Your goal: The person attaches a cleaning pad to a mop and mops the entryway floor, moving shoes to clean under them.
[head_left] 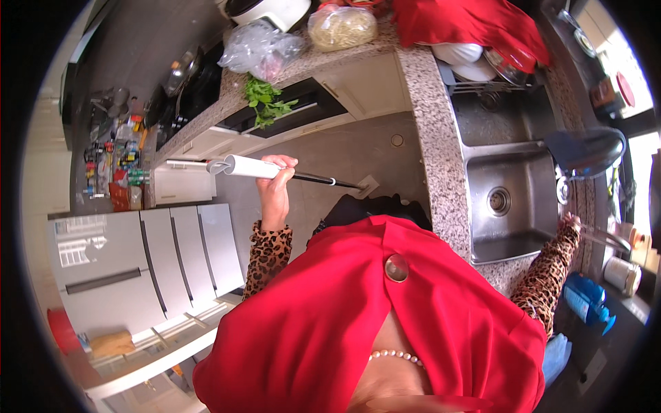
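My left hand (277, 177) is closed around the long-handled mop, just below its white grip (248, 166). The black pole (315, 179) slants down to a pale flat head (370, 186) on the floor, partly hidden by my clothing. On the other side my right hand (570, 220) reaches to the outer rim of the steel sink (513, 165), beside the faucet (606, 238). It is small and partly covered by its leopard-print sleeve, so its fingers do not show clearly.
A second basin (506, 120) adjoins the sink, with dishes under a red cloth (468, 27) behind. Leafy greens (265, 102) overhang the counter edge near plastic bags (260, 49). A grey refrigerator (110, 248) stands left. A blue bottle (585, 299) is near my right arm.
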The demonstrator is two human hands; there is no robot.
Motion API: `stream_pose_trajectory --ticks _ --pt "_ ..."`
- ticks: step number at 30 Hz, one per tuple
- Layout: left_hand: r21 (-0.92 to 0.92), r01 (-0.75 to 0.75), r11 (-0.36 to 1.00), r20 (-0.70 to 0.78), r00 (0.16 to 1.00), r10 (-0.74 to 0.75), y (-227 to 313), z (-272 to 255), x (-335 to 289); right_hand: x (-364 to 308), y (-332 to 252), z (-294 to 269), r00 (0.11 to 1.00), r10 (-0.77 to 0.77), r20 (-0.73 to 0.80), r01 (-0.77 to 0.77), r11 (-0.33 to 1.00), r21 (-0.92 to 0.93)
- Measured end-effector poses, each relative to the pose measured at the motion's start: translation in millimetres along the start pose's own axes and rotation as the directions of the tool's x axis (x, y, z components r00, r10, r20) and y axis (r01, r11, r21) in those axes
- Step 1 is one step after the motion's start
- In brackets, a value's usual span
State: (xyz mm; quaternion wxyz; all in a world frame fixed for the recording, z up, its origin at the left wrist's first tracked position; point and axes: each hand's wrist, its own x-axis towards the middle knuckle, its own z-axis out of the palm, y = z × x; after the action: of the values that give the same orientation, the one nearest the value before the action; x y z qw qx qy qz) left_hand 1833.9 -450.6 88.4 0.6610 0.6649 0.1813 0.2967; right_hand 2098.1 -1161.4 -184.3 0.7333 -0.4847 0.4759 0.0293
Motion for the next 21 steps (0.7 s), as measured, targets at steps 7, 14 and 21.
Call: stream_pose_trajectory --ticks 7,14,21 --pt "-0.010 -0.007 1.000 0.037 0.999 0.008 4 -3 4 -18 19 29 0.988 -0.121 -0.096 0.128 0.990 0.064" --pt "-0.045 -0.016 0.999 0.017 1.000 0.017 3 -6 0 -42 62 37 0.885 -0.011 0.466 -0.173 0.920 0.350" --pt "-0.042 -0.030 0.999 -0.038 0.999 0.029 -1 -11 -3 -139 70 105 0.923 0.160 0.351 -0.307 0.856 0.417"
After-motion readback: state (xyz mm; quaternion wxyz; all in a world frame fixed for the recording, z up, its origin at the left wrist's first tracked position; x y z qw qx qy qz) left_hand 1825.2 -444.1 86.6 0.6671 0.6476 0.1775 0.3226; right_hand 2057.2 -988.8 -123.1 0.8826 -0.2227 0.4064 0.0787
